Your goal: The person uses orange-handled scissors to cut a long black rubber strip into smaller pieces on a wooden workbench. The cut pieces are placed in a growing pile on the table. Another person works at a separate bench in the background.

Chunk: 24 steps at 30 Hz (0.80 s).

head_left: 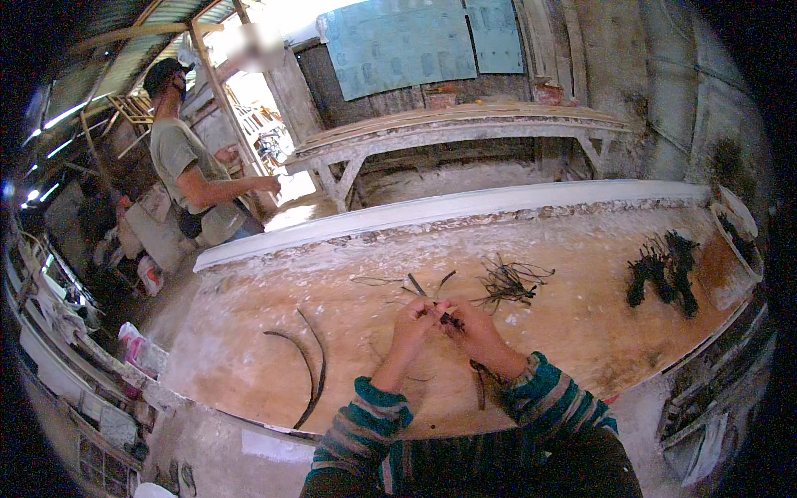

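Pinching together over the near side of the plaster-stained workbench (249,365), the left hand (413,322) and right hand (475,330) are both closed narrow around a short dark strip (449,317) held between their fingertips; striped sleeves run back toward the lower edge. Two long curved dark strips (314,373) lie on the board to the left of the hands. Just beyond the hands sits a loose tangle of thin dark fibres (506,284), and farther right a pile of dark bundles (664,272) beside a round bucket (735,241). Behind the bench stands a pale wooden trestle table (448,133). At far left another person (187,162) stands facing away.
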Motion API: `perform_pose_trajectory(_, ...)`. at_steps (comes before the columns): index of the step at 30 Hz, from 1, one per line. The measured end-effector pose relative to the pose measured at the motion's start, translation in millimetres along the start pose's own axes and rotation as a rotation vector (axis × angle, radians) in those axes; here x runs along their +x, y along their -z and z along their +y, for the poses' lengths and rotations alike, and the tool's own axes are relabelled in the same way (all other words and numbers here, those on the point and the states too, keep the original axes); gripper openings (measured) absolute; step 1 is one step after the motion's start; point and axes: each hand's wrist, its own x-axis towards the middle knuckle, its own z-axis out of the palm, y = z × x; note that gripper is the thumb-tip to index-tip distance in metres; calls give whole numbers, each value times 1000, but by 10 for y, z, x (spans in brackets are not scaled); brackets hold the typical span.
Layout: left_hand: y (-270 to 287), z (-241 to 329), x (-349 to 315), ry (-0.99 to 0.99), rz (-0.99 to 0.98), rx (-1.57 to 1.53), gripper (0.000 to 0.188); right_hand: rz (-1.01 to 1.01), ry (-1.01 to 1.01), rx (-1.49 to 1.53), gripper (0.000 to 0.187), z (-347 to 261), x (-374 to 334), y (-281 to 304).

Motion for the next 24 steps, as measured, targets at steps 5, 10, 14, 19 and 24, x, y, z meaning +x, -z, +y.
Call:
perform_pose_trajectory(5, -76, 74, -17, -101, -71, 9, 42, -113, -341, 129, 24, -147, 19, 134)
perform_pose_trajectory(10, 11, -193, 77, -39, -350, 138, 55, 100, -425, 653, 10, -241, 88, 165)
perform_pose_trajectory(14, 42, -324, 101, -19, -301, 113, 48, 230, -380, 482, 8, -27, 115, 244)
perform_pose_trajectory(19, 110, -143, 102, -10, -69, 20, 30, 334, -290, 665, 6, -2, 166, 319)
perform_pose_trajectory(24, 221, -248, 163, 41, 108, -61, 17, 166, -225, 559, 6, -63, 106, 280)
